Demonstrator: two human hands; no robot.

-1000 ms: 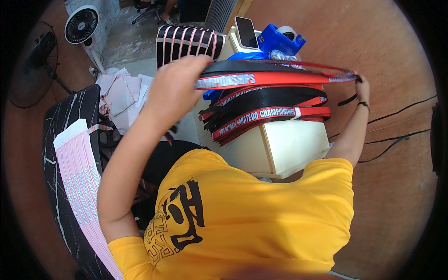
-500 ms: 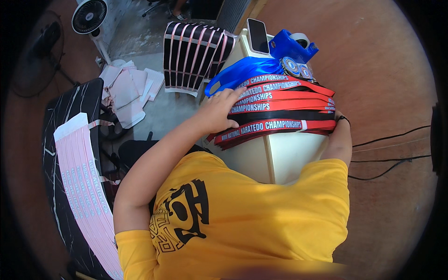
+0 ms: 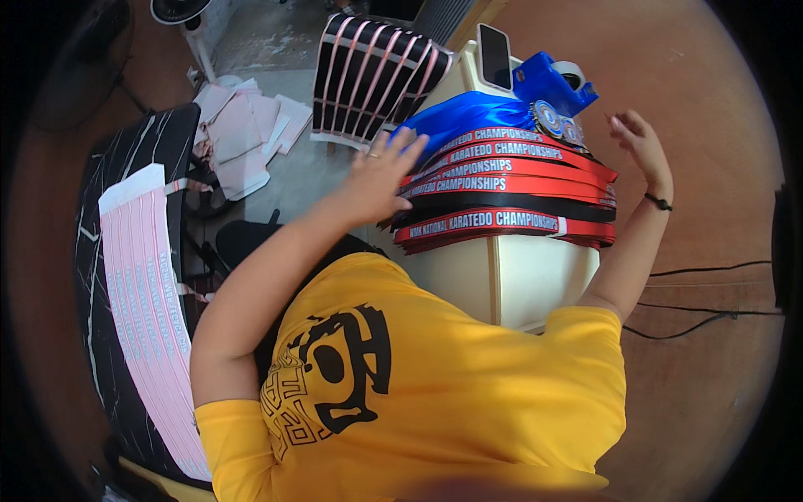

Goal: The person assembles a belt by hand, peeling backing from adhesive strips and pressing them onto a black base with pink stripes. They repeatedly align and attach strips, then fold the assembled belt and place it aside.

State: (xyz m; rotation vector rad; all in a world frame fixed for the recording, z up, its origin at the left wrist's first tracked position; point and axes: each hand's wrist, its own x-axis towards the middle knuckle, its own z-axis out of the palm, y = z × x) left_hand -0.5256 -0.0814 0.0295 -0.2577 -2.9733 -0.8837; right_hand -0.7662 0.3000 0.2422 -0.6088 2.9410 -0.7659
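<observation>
A: Head cam: where're the ribbons [image 3: 535,167]?
B: On top of the cabinet [image 3: 548,276], red/blk, bundled, lying crosswise.
A: L hand [image 3: 376,182]?
B: Left of cabinet top, at ribbons' L end. Fingers spread; can't tell if touching.
A: R hand [image 3: 644,152]?
B: Raised, R of cabinet, clear of ribbons; fingers loosely bent, nothing pinched.
A: Else?
B: Phone [image 3: 494,57], medals [image 3: 548,119] & blue holder [image 3: 533,79], cabinet's far end.

red ribbons [image 3: 519,186]: white-lettered, capitals | pink strips [image 3: 150,309]: pale-blue-lettered | yellow shirt [image 3: 468,376]: black-printed
</observation>
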